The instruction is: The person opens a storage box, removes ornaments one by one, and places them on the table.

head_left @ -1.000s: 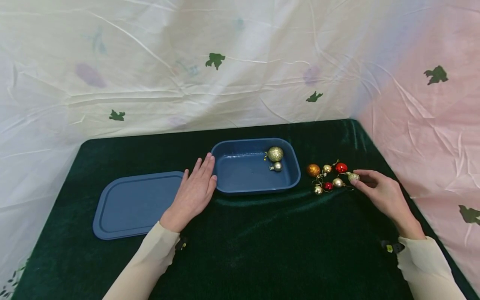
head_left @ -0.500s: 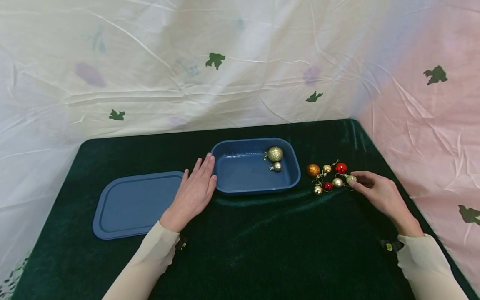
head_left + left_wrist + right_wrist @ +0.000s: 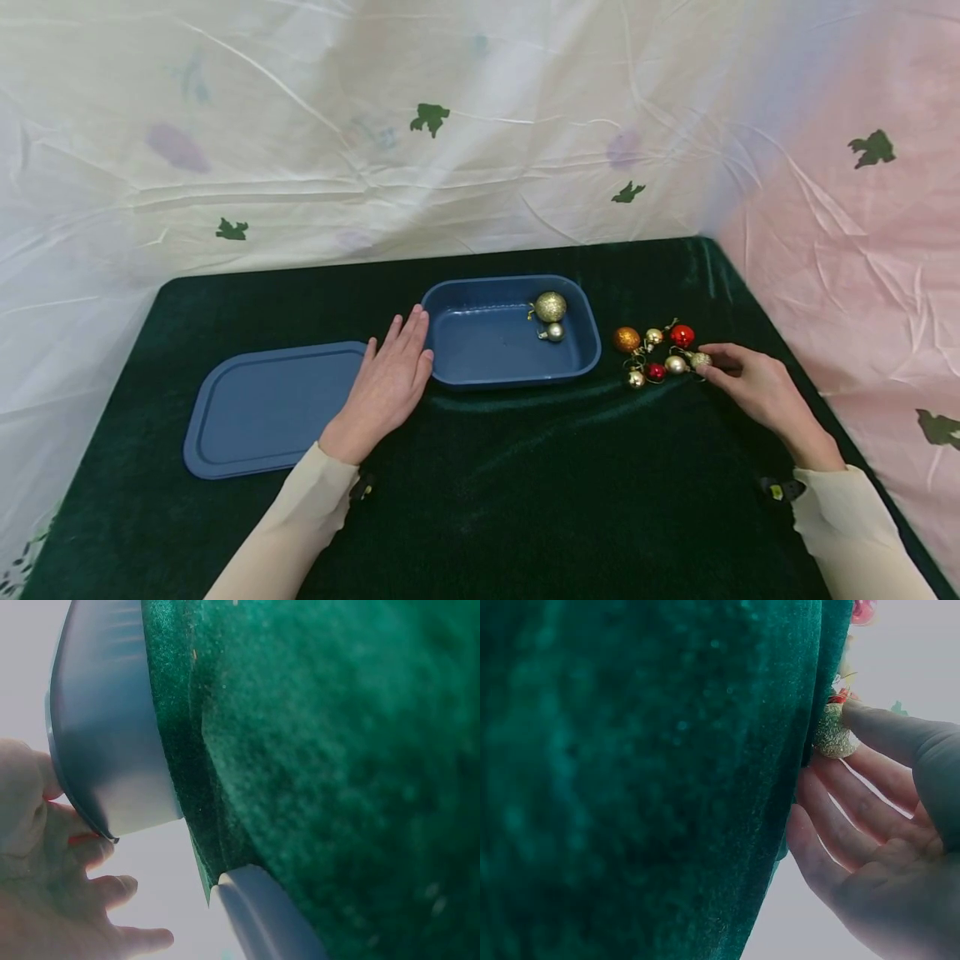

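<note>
My left hand [image 3: 384, 387] lies with straight fingers against the left wall of a blue plastic box [image 3: 480, 377]; the left wrist view shows its fingertips at the box rim [image 3: 82, 814]. Inside the box, toward its right end, sit a large glittery gold bauble [image 3: 551, 307] and a smaller smooth one [image 3: 555, 332]. To the right of the box, my right hand [image 3: 765, 392] pinches a glittery gold bauble [image 3: 834, 733] between thumb and fingers, low at the cloth. Beside it lie red baubles [image 3: 682, 336], an orange bauble [image 3: 626, 339] and several small gold ones [image 3: 675, 364].
A blue lid [image 3: 277, 408] lies flat left of the box, partly under my left hand and forearm. Dark green velvet cloth [image 3: 540, 500] covers the table. White printed fabric [image 3: 315, 167] hangs behind, and pink fabric [image 3: 862, 250] hangs along the right side.
My right hand has shifted slightly left with the glittery bauble, bringing it close to the smooth gold one. My left hand and the box have stayed in place.
</note>
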Motion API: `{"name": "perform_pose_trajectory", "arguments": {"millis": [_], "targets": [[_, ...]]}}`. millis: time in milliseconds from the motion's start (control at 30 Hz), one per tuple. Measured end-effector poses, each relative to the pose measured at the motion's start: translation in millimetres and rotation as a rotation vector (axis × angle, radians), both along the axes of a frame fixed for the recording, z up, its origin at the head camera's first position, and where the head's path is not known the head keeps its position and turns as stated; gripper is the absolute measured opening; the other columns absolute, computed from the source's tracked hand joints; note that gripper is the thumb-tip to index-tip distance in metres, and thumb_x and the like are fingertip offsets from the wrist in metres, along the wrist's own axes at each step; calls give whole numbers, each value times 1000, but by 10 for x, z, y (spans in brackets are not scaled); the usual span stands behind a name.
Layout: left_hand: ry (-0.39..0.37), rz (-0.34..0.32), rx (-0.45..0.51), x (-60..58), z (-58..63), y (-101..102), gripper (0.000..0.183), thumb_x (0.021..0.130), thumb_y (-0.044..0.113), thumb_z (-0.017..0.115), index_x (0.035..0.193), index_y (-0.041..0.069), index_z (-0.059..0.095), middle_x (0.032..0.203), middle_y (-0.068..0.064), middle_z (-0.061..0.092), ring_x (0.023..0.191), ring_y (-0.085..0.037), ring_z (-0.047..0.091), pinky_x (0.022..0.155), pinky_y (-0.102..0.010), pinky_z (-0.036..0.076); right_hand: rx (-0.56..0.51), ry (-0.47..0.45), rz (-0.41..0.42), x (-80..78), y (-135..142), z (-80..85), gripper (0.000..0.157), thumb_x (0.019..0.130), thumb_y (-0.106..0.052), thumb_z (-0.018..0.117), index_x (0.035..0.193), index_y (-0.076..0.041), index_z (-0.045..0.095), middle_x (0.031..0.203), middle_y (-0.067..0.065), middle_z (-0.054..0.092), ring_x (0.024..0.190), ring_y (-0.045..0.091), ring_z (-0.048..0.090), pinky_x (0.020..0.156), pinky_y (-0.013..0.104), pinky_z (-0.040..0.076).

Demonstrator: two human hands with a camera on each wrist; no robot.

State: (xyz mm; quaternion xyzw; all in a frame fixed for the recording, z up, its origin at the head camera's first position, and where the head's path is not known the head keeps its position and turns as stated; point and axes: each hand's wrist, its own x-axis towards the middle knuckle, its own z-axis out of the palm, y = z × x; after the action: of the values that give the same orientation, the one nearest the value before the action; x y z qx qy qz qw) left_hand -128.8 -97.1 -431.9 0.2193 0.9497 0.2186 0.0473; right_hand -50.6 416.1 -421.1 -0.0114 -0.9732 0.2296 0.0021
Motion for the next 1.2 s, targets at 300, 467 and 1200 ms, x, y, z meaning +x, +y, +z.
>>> {"name": "perform_pose_trajectory", "arguments": {"millis": [300, 467, 1200], "targets": [[-4, 1, 2, 6, 7, 1, 61, 114, 34, 31, 167, 11, 14, 174, -6, 6, 159, -34, 9, 121, -68, 12, 7, 30, -10, 11, -37, 25, 41, 106, -34, 60, 131, -2, 66, 123, 28, 68, 104, 44, 67, 84, 61, 52], [-1, 2, 2, 8, 9, -6, 61, 114, 34, 32, 167, 11, 14, 174, -6, 6, 159, -34, 9, 121, -68, 12, 5, 86, -29, 32, -73, 103, 40, 107, -33, 59, 133, -2, 65, 123, 27, 68, 105, 43, 66, 85, 56, 51], [-1, -2, 11, 11, -4, 0, 61, 113, 33, 33, 167, 10, 15, 174, -7, 7, 159, -35, 9, 120, -69, 12, -157, 453, 55, -55, -812, 324, 26, 102, -16, 67, 127, -7, 71, 116, 8, 71, 97, -2, 54, 82, 11, 39]]}}
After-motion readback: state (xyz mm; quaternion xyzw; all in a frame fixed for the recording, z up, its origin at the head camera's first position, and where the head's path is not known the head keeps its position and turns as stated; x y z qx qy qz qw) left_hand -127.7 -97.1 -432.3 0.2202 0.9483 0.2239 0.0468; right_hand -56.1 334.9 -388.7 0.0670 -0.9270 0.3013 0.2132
